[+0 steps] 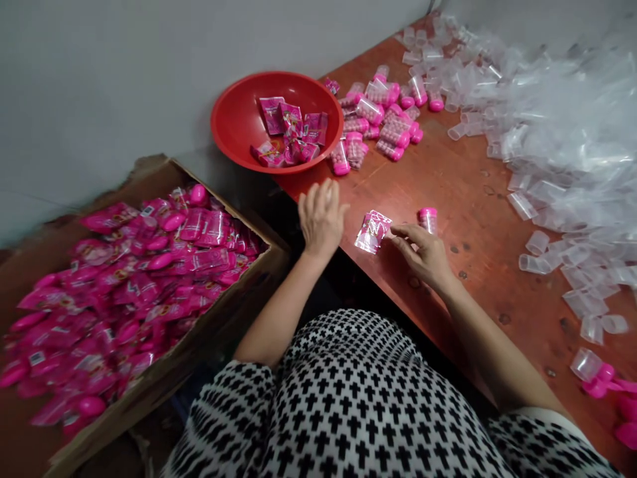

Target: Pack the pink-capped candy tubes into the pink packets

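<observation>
My left hand hovers at the table's near edge, below the red bowl, fingers stretched and slightly bent, with nothing visible in it. A small stack of shiny pink printed cards lies on the table between my hands. At the stack's right edge, the thumb and forefinger of my right hand pinch a card's edge. Just behind that hand stands a small clear jar with a pink lid. Pink printed packets lie in the red plastic bowl.
Filled pink-capped jars are heaped beside the bowl. A large pile of clear empty tubes covers the table's right side. At left, a cardboard box is full of pink packets. Pink plastic parts lie at the lower right.
</observation>
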